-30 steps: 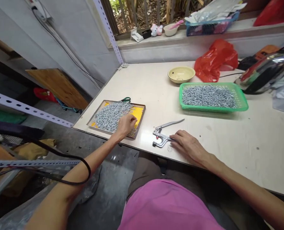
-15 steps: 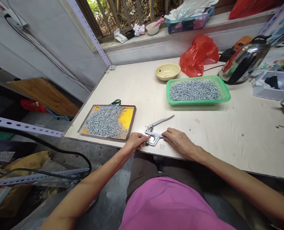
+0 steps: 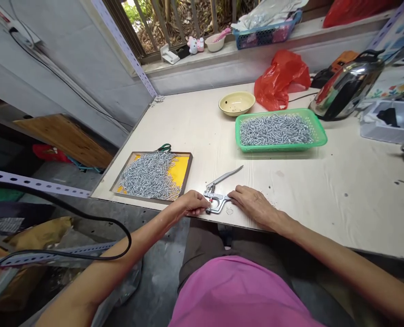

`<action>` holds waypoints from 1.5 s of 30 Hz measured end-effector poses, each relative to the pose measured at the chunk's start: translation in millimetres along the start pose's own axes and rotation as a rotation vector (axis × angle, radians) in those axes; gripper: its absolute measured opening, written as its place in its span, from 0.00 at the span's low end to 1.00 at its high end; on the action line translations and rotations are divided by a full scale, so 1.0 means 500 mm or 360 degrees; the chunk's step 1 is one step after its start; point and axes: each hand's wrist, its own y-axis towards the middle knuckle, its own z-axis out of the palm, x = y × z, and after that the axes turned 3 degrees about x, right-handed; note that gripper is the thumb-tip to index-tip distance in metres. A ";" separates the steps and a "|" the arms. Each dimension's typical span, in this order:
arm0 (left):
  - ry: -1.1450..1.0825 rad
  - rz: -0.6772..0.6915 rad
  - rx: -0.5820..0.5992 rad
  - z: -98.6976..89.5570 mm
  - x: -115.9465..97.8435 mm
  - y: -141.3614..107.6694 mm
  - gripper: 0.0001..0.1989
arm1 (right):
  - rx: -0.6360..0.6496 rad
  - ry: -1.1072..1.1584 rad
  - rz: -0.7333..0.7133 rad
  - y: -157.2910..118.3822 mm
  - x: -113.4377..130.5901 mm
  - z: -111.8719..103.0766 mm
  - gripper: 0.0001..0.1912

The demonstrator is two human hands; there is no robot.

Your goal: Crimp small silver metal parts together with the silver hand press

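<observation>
The left hand [image 3: 194,203], pinched, contents unclear, is at the pliers' [image 3: 219,197] left end; the half-curled right hand [image 3: 252,204] holds their near handle.

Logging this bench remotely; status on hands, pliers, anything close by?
Left hand pinched at pliers, contents unclear. Right hand at lower handle. Pliers lying on table, handles spread. Tray of metal pieces beside left hand.
</observation>
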 end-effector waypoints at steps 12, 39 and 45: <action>-0.0263 0.0049 -0.0004 0.027 0.043 -0.012 0.09 | -0.0236 0.0289 -0.0257 -0.016 -0.041 0.072 0.14; 0.0018 0.0092 0.0012 0.029 0.026 -0.014 0.16 | 0.0156 -0.0243 -0.0239 0.064 -0.091 -0.037 0.58; -0.0019 0.0070 0.0010 0.033 0.026 -0.017 0.16 | 0.0110 -0.0297 -0.0208 0.061 -0.076 -0.044 0.49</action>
